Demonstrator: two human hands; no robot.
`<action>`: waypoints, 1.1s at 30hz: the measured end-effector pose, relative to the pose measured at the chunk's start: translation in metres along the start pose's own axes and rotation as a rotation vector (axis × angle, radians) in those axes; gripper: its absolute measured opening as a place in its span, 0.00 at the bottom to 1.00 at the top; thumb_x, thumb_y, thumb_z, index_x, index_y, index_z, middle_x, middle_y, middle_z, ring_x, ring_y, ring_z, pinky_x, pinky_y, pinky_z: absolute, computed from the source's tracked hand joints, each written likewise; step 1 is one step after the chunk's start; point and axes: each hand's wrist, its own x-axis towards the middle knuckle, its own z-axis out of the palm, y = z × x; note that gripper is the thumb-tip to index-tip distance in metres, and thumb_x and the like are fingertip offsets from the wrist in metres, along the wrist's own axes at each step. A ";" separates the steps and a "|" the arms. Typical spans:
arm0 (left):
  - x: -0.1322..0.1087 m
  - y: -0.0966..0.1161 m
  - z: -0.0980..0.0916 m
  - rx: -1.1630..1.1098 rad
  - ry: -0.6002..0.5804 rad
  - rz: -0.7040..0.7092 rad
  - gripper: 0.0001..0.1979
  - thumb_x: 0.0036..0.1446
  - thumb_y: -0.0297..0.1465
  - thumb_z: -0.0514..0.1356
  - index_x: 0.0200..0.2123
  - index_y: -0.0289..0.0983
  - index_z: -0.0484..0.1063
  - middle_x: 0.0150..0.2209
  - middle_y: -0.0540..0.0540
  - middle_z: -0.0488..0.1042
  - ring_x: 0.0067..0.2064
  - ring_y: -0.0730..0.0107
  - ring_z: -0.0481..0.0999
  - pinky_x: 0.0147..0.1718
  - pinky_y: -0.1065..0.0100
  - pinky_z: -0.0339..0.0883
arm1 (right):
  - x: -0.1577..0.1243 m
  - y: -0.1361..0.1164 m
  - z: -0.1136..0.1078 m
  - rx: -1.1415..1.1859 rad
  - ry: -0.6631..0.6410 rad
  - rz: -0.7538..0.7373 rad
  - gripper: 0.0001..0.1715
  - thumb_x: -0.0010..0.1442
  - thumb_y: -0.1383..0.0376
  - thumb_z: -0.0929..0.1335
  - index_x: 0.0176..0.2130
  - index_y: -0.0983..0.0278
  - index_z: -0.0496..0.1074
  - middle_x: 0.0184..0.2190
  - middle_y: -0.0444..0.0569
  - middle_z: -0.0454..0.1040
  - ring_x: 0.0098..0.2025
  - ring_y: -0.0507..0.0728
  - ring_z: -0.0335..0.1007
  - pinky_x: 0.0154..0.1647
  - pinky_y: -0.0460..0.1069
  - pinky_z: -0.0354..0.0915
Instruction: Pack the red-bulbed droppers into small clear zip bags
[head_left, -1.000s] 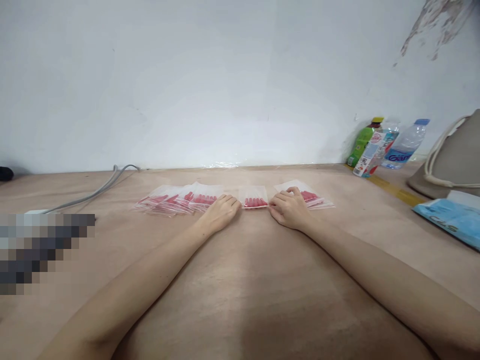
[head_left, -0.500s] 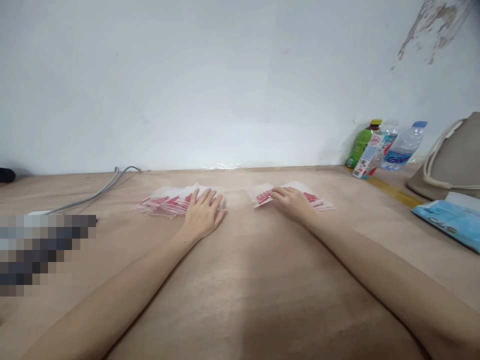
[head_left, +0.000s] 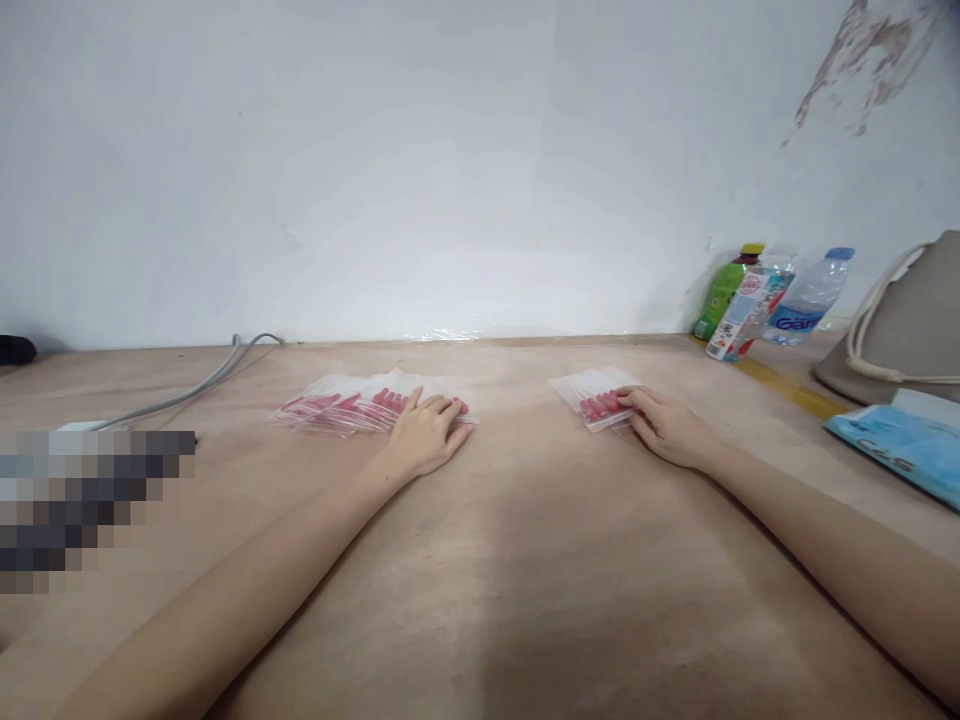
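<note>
My left hand (head_left: 426,438) lies flat with its fingers spread on the right end of a fanned-out row of clear plastic bags (head_left: 330,408) with red contents or print. Part of that row is hidden beneath the fingers. Further right, a smaller stack of similar clear plastic bags (head_left: 596,402) rests on the table. The right edge of this stack is between the fingers and thumb of my right hand (head_left: 667,428). How many bags it grips is too fine to make out.
Bottles (head_left: 724,290) and a printed carton (head_left: 742,310) stand against the wall at the right. A grey-brown drawstring bag (head_left: 900,310) and a blue packet (head_left: 900,440) are nearer. A grey cable (head_left: 195,388) runs along the left of the brown-covered table (head_left: 420,600).
My right hand has moved right, from over the right stack to its right edge, and the bag lifted at its left is down. My left hand has slid slightly right, uncovering more red.
</note>
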 end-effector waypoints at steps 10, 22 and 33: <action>0.030 0.047 0.028 -0.243 0.027 0.105 0.17 0.56 0.34 0.56 0.48 0.36 0.65 0.48 0.41 0.69 0.50 0.62 0.68 0.51 0.61 0.62 | 0.018 -0.053 -0.009 -0.200 0.203 -0.055 0.17 0.54 0.56 0.64 0.40 0.64 0.68 0.40 0.54 0.73 0.42 0.60 0.67 0.46 0.56 0.53; 0.014 0.022 0.017 -0.308 0.000 0.052 0.16 0.56 0.30 0.56 0.49 0.35 0.68 0.49 0.43 0.70 0.50 0.65 0.70 0.48 0.65 0.66 | 0.083 -0.093 0.033 -0.329 0.174 -0.499 0.12 0.59 0.67 0.60 0.29 0.64 0.71 0.22 0.45 0.72 0.29 0.52 0.62 0.43 0.52 0.50; 0.019 0.023 0.020 -0.279 0.074 0.139 0.16 0.55 0.32 0.58 0.47 0.35 0.69 0.46 0.41 0.71 0.47 0.62 0.71 0.46 0.61 0.67 | 0.075 -0.094 0.037 -0.284 0.240 -0.445 0.17 0.61 0.70 0.58 0.26 0.63 0.70 0.22 0.45 0.71 0.28 0.51 0.61 0.42 0.49 0.52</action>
